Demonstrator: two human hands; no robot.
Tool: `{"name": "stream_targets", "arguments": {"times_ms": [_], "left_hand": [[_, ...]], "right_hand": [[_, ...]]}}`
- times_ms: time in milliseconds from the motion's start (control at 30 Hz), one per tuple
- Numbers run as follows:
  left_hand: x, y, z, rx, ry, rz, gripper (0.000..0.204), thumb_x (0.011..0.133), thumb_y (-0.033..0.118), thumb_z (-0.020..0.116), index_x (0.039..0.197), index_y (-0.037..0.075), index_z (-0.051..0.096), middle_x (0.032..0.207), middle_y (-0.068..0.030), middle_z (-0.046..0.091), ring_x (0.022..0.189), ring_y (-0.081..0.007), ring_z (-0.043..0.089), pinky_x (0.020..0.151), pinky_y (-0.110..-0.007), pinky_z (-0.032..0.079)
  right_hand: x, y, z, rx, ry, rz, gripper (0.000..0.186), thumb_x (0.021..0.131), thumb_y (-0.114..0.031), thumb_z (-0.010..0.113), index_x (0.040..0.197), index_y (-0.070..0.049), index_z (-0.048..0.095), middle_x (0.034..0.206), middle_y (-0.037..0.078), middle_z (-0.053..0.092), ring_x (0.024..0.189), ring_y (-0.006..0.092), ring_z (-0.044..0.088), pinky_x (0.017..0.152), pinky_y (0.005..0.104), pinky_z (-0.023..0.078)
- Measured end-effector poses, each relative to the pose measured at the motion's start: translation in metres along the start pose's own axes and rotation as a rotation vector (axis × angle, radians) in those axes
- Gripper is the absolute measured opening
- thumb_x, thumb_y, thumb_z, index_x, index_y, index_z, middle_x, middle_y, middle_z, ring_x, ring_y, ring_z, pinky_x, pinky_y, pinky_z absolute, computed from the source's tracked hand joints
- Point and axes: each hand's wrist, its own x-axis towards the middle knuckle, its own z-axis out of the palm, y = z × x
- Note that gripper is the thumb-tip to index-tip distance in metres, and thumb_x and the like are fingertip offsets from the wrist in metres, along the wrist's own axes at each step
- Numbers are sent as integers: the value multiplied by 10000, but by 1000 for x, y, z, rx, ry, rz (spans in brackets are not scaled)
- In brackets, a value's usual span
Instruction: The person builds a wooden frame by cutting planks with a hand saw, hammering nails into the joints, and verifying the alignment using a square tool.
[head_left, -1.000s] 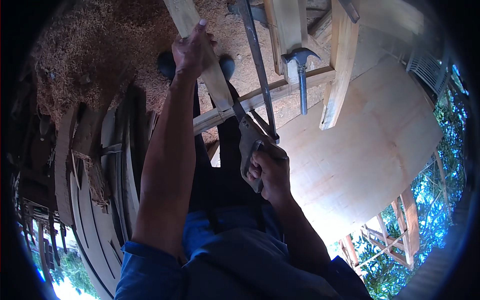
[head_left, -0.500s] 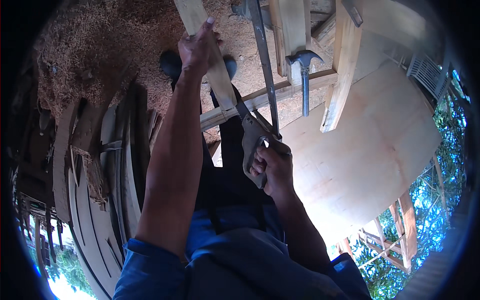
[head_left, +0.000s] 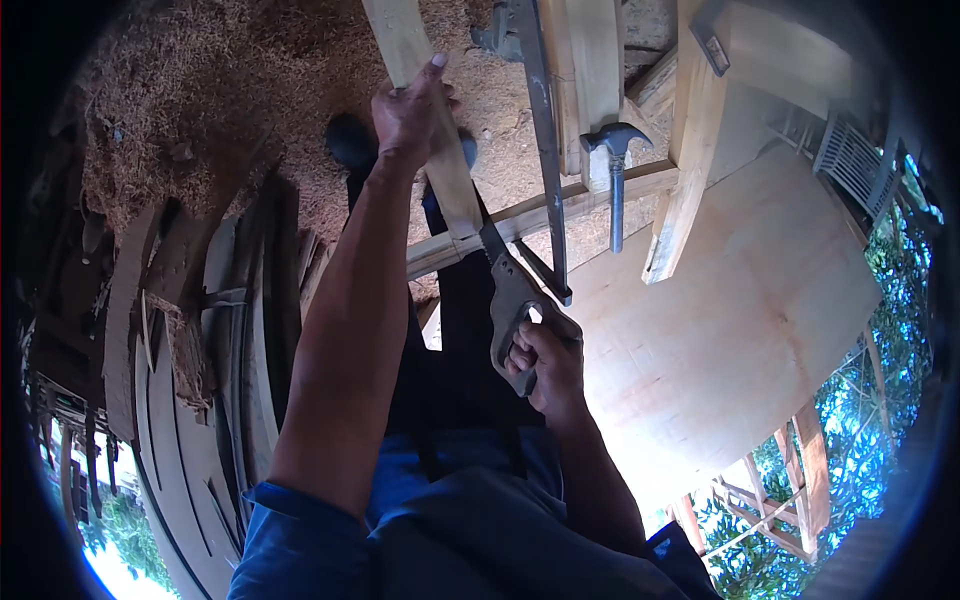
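Both hands are occupied: the left hand grips a wooden plank, and the right hand wraps the handle of a handsaw. Largest nearby, a wooden panel lies to the right, apparently set aside from the saw. A wooden rail crosses at the plank's near end, presumably as its support; the left hand's hold, well up the plank, would steady it and keep fingers off the teeth. One dark bar runs just right of the blade, purpose unclear. The saw's blade lies at the plank's near right edge; depth of any cut cannot be determined. Smallest, a claw hammer points its handle toward the person, probably for easy reach.
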Motion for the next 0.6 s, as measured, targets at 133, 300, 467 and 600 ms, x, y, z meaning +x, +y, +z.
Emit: {"name": "stream_targets", "arguments": {"times_ms": [133, 300, 467, 600], "left_hand": [[6, -9, 15, 18, 2, 9, 422, 814, 284, 820, 995, -40, 619, 794, -119, 653, 657, -191, 656, 546, -336, 589], [6, -6, 14, -9, -32, 11, 468, 820, 314, 810, 1057, -31, 601, 770, -137, 655, 620, -216, 663, 556, -330, 573], [4, -16, 6, 29, -20, -12, 479, 820, 331, 809, 1053, -32, 602, 776, -140, 655, 633, -223, 668, 561, -337, 576], [10, -16, 10, -29, -13, 31, 491, 821, 352, 806, 1050, -27, 594, 783, -137, 650, 648, -231, 670, 583, -347, 582]], "right_hand": [[-12, -11, -7, -72, -44, -12, 31, 899, -56, 550, 910, -80, 565, 669, -22, 464, 517, 65, 440, 515, 268, 412], [-41, -8, -14, -41, 34, 39, 79, 884, -47, 536, 958, -63, 561, 665, -9, 477, 503, 73, 449, 489, 268, 412], [-36, -11, -5, -64, 33, 51, 45, 881, -45, 539, 841, -65, 543, 652, -1, 479, 496, 81, 453, 480, 275, 422], [-32, -13, -4, -115, 36, -18, 98, 874, -25, 545, 781, -54, 533, 628, 14, 482, 470, 88, 451, 448, 282, 413]]}}
